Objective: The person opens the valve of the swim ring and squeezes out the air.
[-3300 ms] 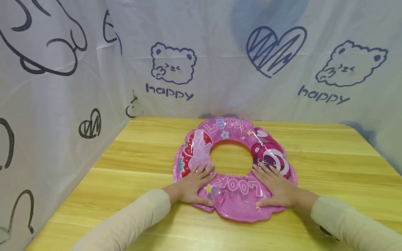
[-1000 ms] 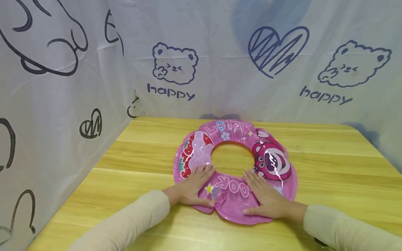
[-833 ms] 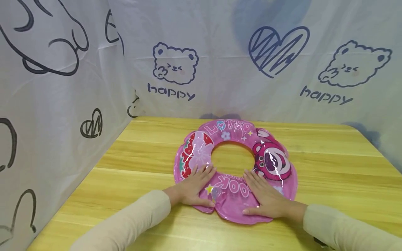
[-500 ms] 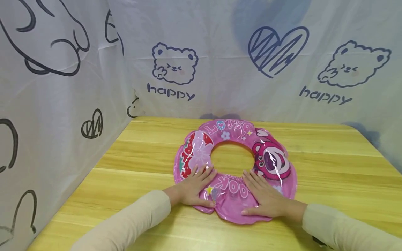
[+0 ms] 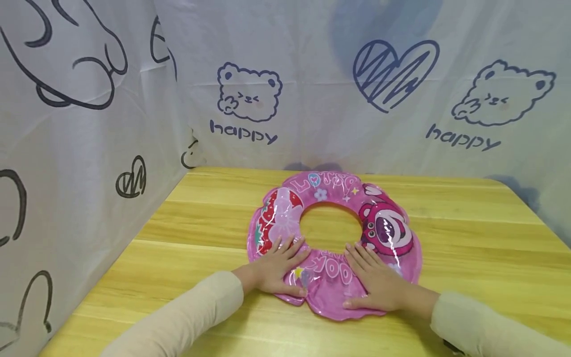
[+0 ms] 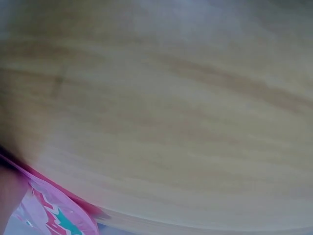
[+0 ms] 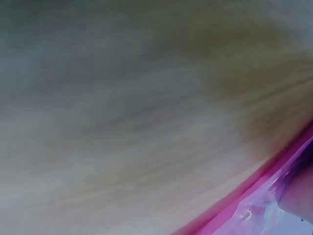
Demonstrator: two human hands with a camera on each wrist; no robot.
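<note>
A pink inflatable swim ring (image 5: 323, 181) lies flat on the wooden table (image 5: 178, 248), printed with strawberries, a bear face and lettering. My left hand (image 5: 278, 267) rests on its near left part, fingers straight and spread, thumb toward the near edge. On the near right part my right hand (image 5: 376, 280) presses down, fingertips by the inner hole and thumb pointing left. In the left wrist view, a piece of the swim ring (image 6: 63, 210) shows at the lower left beside a bit of the hand. The right wrist view has the ring's edge (image 7: 234, 210) at the lower right.
A white cloth (image 5: 312, 99) with drawn bears, hearts and the word happy hangs behind the table. Another cloth (image 5: 89, 139) with black line drawings hangs along the left side. Bare tabletop surrounds the ring.
Since the earliest frame my right hand has slid left along the ring, uncovering the bear face. The left hand has stayed nearly in place. Over the last second the hands barely shift.
</note>
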